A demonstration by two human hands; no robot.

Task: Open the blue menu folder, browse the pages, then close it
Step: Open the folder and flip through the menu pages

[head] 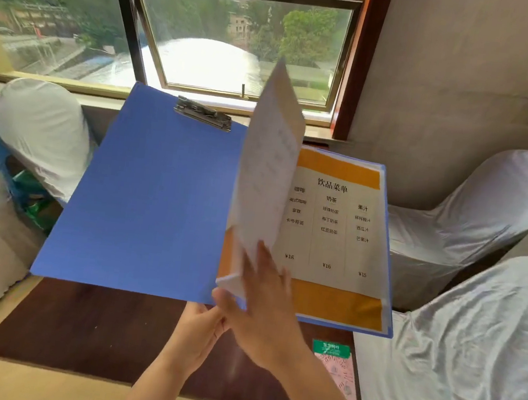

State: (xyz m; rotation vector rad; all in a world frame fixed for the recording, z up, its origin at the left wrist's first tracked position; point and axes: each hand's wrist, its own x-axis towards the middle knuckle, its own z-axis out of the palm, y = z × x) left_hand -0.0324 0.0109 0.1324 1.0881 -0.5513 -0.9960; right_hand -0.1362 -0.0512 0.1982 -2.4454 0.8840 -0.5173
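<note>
The blue menu folder (144, 196) is open and held up above the dark wooden table (83, 327). Its left cover is bare blue with a metal clip (203, 114) at the top. On the right lies a drinks menu page (335, 227) with orange bands. A sheaf of white pages (265, 180) stands upright at the spine. My left hand (198, 330) grips the folder's bottom edge near the spine. My right hand (263, 308) holds the lower corner of the standing pages, fingers spread against them.
White-covered chairs stand at the left (36, 134) and at the right (471, 217), (469, 348). A window (241, 42) is behind the table. A green and pink card (336, 366) lies at the table's right edge.
</note>
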